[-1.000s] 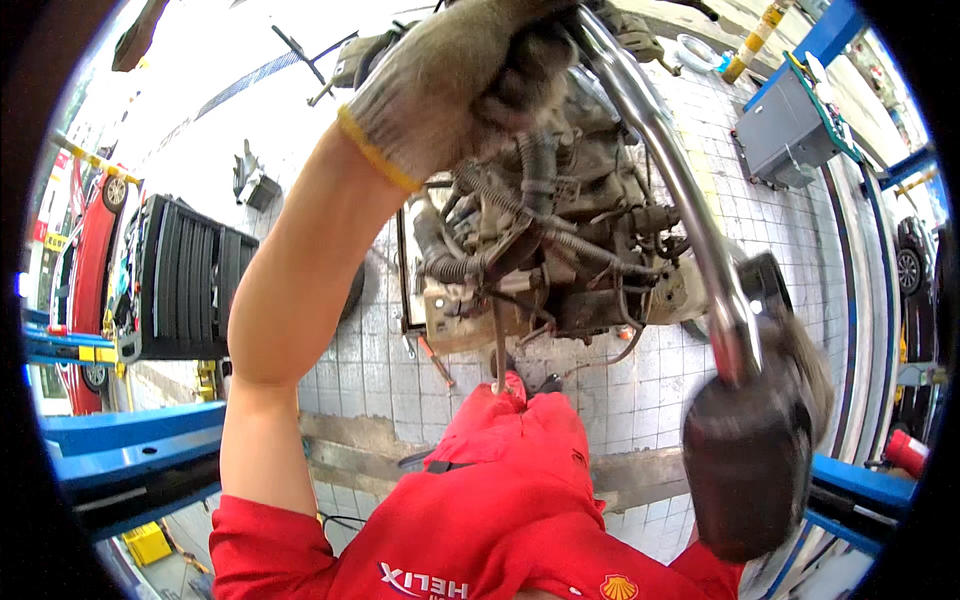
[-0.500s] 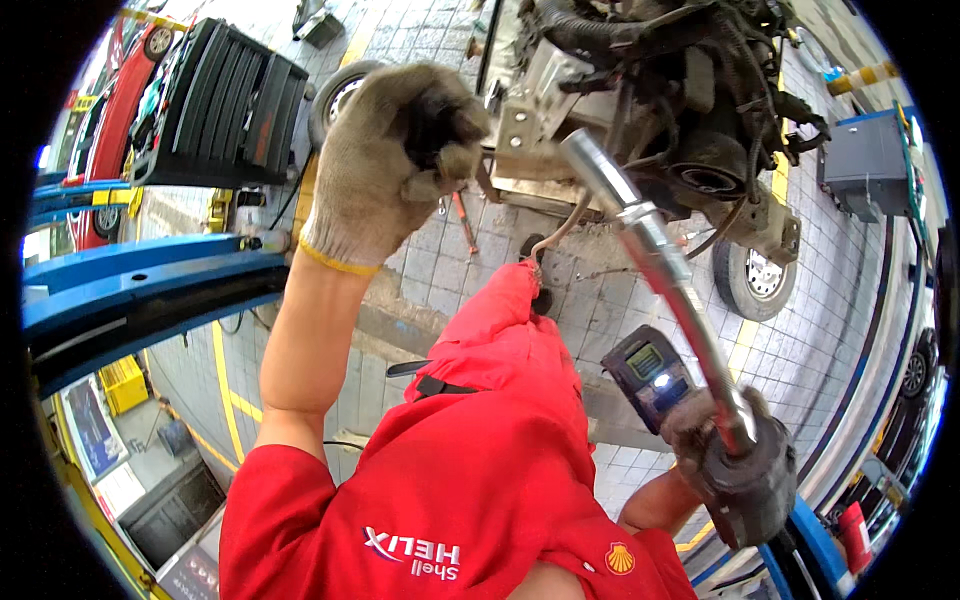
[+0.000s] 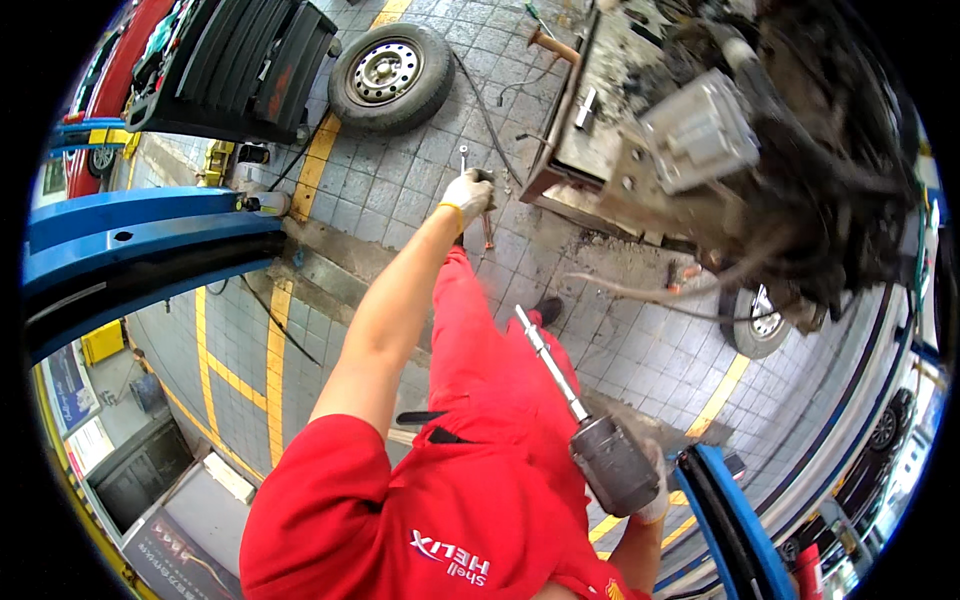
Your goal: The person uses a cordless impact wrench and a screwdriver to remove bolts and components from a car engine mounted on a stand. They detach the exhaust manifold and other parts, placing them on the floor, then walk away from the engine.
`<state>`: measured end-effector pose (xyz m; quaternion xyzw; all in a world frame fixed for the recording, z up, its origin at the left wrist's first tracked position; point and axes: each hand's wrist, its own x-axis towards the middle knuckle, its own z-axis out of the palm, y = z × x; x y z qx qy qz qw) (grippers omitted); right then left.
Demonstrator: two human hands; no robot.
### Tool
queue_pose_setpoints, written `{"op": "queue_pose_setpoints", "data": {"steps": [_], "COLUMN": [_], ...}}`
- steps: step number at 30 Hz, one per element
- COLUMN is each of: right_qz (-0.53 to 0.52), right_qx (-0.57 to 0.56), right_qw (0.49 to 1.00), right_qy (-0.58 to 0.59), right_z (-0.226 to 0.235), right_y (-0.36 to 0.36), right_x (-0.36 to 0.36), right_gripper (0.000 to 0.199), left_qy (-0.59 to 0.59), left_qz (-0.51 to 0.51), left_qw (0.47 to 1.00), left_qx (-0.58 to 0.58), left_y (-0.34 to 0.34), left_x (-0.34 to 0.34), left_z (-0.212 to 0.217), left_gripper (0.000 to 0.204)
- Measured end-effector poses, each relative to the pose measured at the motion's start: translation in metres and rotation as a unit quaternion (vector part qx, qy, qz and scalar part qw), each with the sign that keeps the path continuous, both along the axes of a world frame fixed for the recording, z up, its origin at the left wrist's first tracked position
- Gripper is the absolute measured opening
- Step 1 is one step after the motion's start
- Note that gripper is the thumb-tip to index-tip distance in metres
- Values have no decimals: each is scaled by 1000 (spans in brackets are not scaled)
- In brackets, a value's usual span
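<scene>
My right hand [image 3: 653,482], in a pale glove, grips a dark impact wrench [image 3: 614,466] low in front of my right side. A long shiny extension bar [image 3: 548,358] runs from its nose, pointing up and left. My gloved left hand [image 3: 466,196] reaches far down near the floor beyond my leg, fingers curled; what they hold, if anything, is hidden. A metal spanner [image 3: 463,157] shows just beyond that hand, and I cannot tell if they touch. A reddish-handled tool [image 3: 488,231] lies on the tiles beside it.
A dirty engine [image 3: 800,180] with hoses rests on a stand [image 3: 590,150] at the upper right. Two loose wheels lie about, one [image 3: 391,78] at the far left, another [image 3: 757,322] at the right. Blue lift arms [image 3: 150,235] and a black tool cabinet [image 3: 240,70] stand left.
My left hand has gone from chest height down toward the floor. The impact wrench has come left and lower, its bar swinging to my left. The engine appears farther right in view.
</scene>
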<state>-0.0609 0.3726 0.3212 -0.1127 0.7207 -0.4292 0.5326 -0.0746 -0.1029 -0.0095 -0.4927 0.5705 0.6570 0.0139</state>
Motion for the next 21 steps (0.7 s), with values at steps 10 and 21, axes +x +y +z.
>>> {"op": "queue_pose_setpoints", "data": {"steps": [10,21], "right_qz": [330,106], "right_qx": [85,183], "right_qw": [912,972], "right_qy": [229,-99], "right_z": [-107,-141], "right_y": [-72,-160], "right_x": [44,44], "right_gripper": [60,52], "left_qy": [-82,-145], "left_qz": [-274,-313], "left_qw": [942,918], "left_qx": [-176,-197], "left_y": [-33,-20], "left_x": [-113,-188], "left_z": [-153,-238], "left_gripper": [35,29]}}
